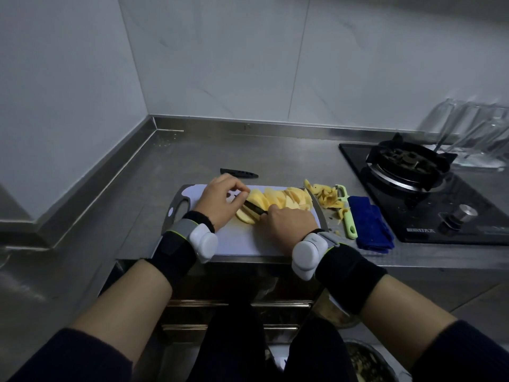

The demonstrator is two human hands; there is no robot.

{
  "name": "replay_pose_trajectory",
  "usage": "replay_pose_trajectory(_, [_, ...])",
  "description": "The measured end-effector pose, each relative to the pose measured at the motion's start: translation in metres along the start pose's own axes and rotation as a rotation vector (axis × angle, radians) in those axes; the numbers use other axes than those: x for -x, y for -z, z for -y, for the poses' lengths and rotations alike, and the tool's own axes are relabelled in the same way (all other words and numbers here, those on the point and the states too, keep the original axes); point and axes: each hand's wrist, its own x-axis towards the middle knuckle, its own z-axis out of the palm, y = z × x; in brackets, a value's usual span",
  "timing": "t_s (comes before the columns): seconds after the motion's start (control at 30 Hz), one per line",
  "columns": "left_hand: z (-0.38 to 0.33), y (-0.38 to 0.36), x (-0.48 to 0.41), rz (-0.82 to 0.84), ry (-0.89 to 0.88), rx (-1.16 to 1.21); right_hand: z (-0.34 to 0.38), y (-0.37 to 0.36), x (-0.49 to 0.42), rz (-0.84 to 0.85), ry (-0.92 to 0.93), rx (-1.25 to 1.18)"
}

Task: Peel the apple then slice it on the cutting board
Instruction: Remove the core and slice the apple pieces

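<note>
A peeled, pale yellow apple piece [252,208] lies on the white cutting board [239,244]. My left hand [220,201] holds it with curled fingertips at its far end. My right hand [289,223] grips the handle of a black knife [254,207], whose blade lies across the piece. Several cut apple slices [286,199] are lined up on the board to the right of the blade.
Apple peels [326,195] and a green peeler [347,213] lie right of the board, beside a folded blue cloth [370,226]. A black knife sheath [239,173] lies behind the board. A gas hob [413,172] stands at the right. The steel counter's front edge runs just under the board.
</note>
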Motion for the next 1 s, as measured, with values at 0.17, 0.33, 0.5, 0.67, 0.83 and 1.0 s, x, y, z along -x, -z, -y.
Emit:
replay_pose_trajectory(0.17, [-0.018,0.001,-0.013,0.251,-0.155,-0.068,-0.006,0.012,0.007,-0.012,0.066,0.041])
replay_pose_trajectory(0.33, [-0.024,-0.007,-0.015,0.326,-0.119,-0.085,-0.011,0.015,0.014,-0.079,0.09,0.092])
replay_pose_trajectory(0.5, [-0.03,-0.011,-0.016,0.347,-0.056,-0.091,-0.017,0.013,0.016,-0.099,0.078,0.131])
replay_pose_trajectory(0.67, [-0.03,-0.014,-0.019,0.389,-0.02,-0.086,-0.021,0.015,0.019,-0.125,0.058,0.13])
replay_pose_trajectory(0.83, [-0.027,-0.013,-0.022,0.319,0.037,-0.048,-0.029,0.011,0.024,-0.13,0.041,0.098])
replay_pose_trajectory(1.0, [-0.013,-0.003,-0.028,0.139,0.108,-0.019,-0.05,0.009,0.027,-0.183,-0.053,-0.004])
